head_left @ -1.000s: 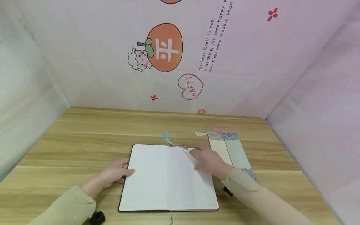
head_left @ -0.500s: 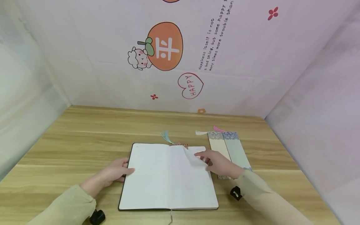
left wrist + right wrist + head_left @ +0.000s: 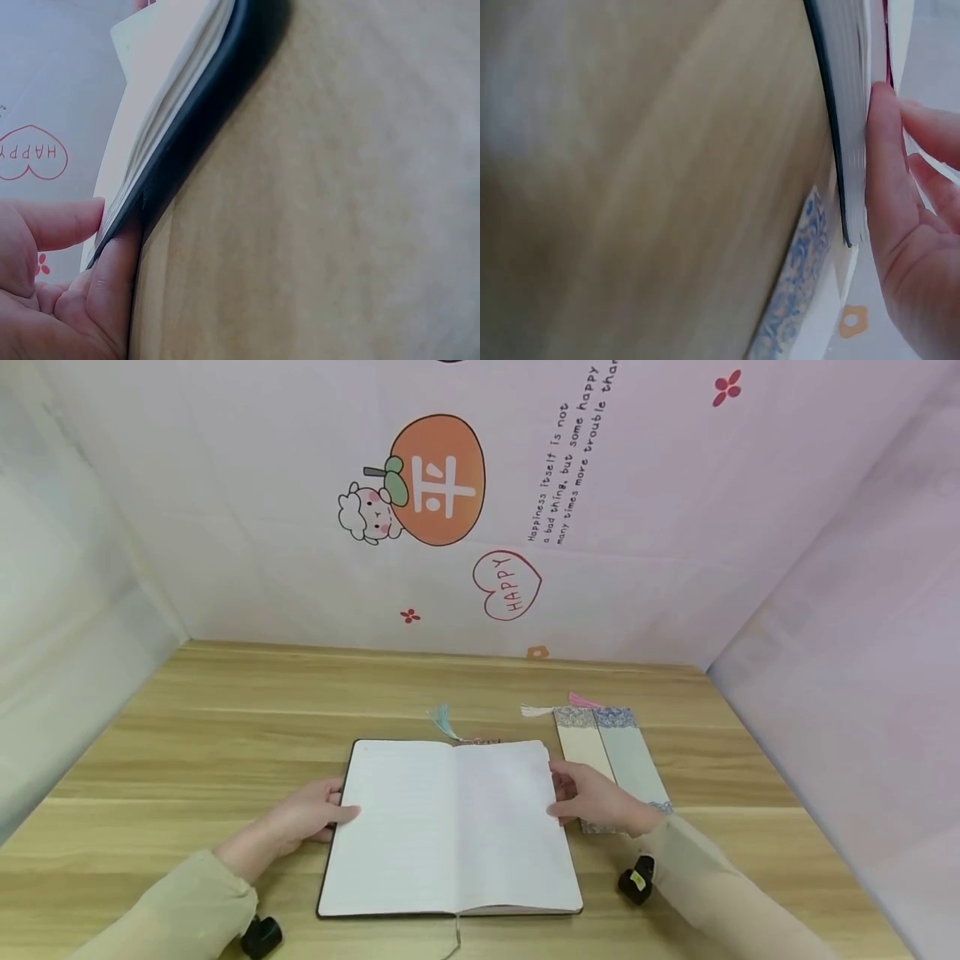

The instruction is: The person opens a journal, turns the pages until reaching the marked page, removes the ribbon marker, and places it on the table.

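Note:
An open notebook (image 3: pixel 397 827) with dark covers and faintly lined pages lies in the middle of the table. My left hand (image 3: pixel 303 818) grips its left edge, thumb on the page and the other fingers beneath the cover. At the right edge, my right hand (image 3: pixel 592 793) pinches the page there, thumb on top; the right wrist view shows the fingers (image 3: pixel 885 124) along the page edges beside a thin red line. Most of a patterned bookmark (image 3: pixel 480 742) is hidden under that page; its end and light blue tassel (image 3: pixel 444 721) stick out at the top.
Right of the notebook lie a cream bookmark (image 3: pixel 587 752) with a white tassel and a pale blue-green one (image 3: pixel 632 752) with a pink tassel. A ribbon (image 3: pixel 458 935) trails from the notebook's bottom. A printed cloth wall (image 3: pixel 637 602) stands behind the wooden table.
My right hand has slid from the page's upper area to the right edge. The page, its top corner folded back before, now spreads over the right side. My left hand stays put.

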Demonstrator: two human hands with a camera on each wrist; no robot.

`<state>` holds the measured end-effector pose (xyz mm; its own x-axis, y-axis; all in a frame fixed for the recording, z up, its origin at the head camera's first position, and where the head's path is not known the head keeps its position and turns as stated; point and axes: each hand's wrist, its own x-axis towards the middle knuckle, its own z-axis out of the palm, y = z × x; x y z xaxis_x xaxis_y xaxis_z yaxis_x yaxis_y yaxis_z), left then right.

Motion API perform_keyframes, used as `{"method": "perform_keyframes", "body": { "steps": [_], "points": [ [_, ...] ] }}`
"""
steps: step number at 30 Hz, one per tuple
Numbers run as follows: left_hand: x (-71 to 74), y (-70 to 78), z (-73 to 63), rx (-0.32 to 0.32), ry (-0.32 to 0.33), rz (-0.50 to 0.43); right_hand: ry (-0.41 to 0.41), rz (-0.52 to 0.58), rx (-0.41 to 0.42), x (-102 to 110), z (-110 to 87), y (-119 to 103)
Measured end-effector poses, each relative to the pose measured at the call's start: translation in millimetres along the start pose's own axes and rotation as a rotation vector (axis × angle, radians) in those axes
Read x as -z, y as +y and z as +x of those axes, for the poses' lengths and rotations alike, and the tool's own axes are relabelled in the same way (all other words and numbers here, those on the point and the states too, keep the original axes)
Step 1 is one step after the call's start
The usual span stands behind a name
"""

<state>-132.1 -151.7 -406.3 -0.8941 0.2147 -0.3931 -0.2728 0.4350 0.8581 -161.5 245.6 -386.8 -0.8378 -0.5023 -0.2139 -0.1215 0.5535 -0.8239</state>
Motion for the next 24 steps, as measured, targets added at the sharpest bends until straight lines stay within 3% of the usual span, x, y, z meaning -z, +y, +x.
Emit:
{"method": "perform_keyframes", "body": {
  "steps": [8,17,24],
  "points": [
    [-0.8,-1.2,0.8,-0.006,-0.005,-0.017,0.007,0.123,-0.073,-1.5,-3.8,3.3],
    [-0.3,-0.3,0.6,0.001,0.013,-0.004,0.010,0.182,-0.118,-5.1,-7.5,4.2],
    [-0.4,-1.1,0.7,-0.007,0.006,-0.021,0.000,0.454,-0.081,-5.6,-12.6,4.0]
  ]
}}
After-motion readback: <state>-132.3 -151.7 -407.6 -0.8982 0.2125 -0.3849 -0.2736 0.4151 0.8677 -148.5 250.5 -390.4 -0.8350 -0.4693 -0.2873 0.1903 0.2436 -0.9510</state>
